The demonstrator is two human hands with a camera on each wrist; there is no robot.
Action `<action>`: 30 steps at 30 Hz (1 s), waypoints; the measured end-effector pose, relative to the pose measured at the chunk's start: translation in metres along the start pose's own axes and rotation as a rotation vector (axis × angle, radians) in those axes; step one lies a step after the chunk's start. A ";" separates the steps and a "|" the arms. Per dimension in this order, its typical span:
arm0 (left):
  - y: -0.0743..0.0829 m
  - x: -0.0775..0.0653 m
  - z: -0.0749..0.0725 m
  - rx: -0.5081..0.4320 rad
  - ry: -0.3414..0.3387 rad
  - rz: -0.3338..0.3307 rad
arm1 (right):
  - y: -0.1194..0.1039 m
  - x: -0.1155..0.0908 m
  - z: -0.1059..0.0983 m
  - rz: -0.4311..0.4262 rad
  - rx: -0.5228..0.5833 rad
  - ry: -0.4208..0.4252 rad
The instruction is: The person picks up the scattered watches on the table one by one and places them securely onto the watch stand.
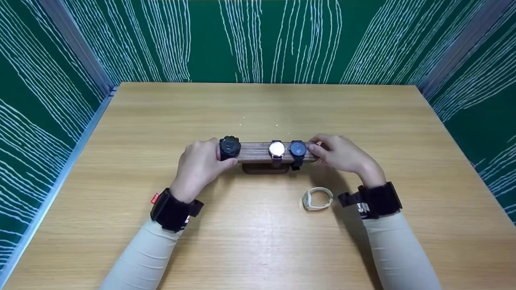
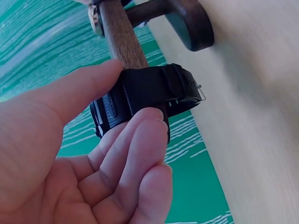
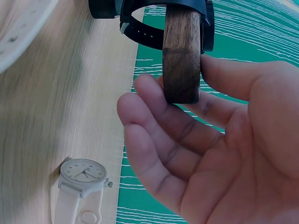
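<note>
A dark wooden watch stand (image 1: 254, 152) has a horizontal bar above a rounded base (image 1: 265, 169). At the bar's left end, my left hand (image 1: 198, 168) pinches a chunky black watch (image 1: 230, 146), its thumb along the front and fingers behind the strap (image 2: 145, 88). My right hand (image 1: 344, 154) grips the bar's bare right end (image 3: 181, 70) between thumb and fingers. Strapped round the bar are a watch with a bright round face (image 1: 277, 149) and, beside it, a dark blue-faced watch (image 1: 298, 148) nearer the right hand.
A white watch (image 1: 317, 199) with a closed strap lies on its side on the wooden table (image 1: 258, 241), in front of the stand's right half. Small pale specks dot the tabletop behind the stand. Green panels with white lines (image 1: 209, 40) border the table's back and sides.
</note>
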State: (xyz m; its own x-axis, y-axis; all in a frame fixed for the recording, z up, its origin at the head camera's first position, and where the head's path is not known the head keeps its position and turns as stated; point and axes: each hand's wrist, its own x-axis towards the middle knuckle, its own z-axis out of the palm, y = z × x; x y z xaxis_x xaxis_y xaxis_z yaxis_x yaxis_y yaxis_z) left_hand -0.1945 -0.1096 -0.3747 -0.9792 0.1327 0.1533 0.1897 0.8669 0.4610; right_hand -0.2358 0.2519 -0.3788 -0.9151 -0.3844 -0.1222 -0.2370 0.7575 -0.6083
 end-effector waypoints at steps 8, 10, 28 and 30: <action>0.006 -0.002 0.005 -0.034 0.025 -0.015 | -0.001 0.000 -0.001 -0.006 -0.004 0.000; 0.008 -0.003 0.007 -0.037 0.036 -0.013 | -0.001 0.000 0.000 -0.005 -0.003 -0.002; 0.016 -0.007 0.020 0.008 0.115 0.011 | -0.001 -0.001 0.000 -0.016 -0.002 0.000; 0.016 -0.008 0.021 0.007 0.119 0.014 | -0.001 -0.001 0.000 -0.016 -0.003 -0.001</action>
State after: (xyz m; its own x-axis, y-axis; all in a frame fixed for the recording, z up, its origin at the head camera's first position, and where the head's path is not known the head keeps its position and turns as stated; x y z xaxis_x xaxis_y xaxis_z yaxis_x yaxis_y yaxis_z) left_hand -0.1853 -0.0863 -0.3870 -0.9610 0.0870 0.2624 0.2021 0.8687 0.4523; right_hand -0.2342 0.2513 -0.3777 -0.9108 -0.3970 -0.1134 -0.2525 0.7528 -0.6079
